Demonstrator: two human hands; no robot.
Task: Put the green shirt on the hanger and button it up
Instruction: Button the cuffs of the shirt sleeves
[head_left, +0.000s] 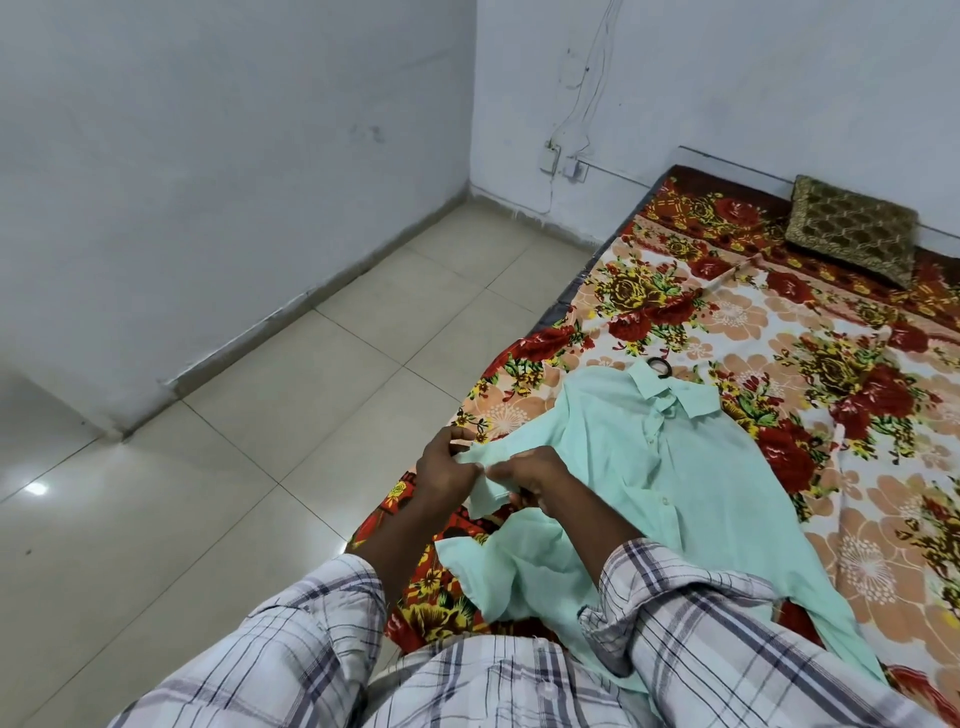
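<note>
Floor tiles (260, 415) on yr left: nothing of the task there.

Left grip (445, 467): thumb & fingers curled, pinching the left edge of the sleeve cuff (485, 496). Right grip (524, 475) sits just beside it, pinching the same cuff from the other side. So both grips are closed on cloth, neither spread. Reads as cuff-button work, but the button is hidden btwn yr fingers, so can't tell if it's through.

The green shirt (701, 493) lies front-up on the bed (857, 545), to the right of both grips. Long axis: collar (675, 397) at the far end, hem at the near end by yr right forearm, running away from you w/ a slight lean. The sleeve you hold comes off the shirt's left side as you see it and is lifted clear of the sheet. The hanger hook (658, 365) pokes out just beyond the collar, so the hanger seems to be inside already. Its arms don't show thru the cloth.

What the next move turns on: the front placket (657, 467) w/ its buttons runs along that same axis. It is near the right grip and further from the left, so the right grip is the nearer one. The left would have to cross over the sleeve.

Can't tell which front buttons are done; the lower front near you looks rumpled. Risk, as I judge it: the cloth is thin, so a tug on the cuff could drag the shoulder off the hanger.

Cushion (852, 228) far right, well apart from the shirt.
</note>
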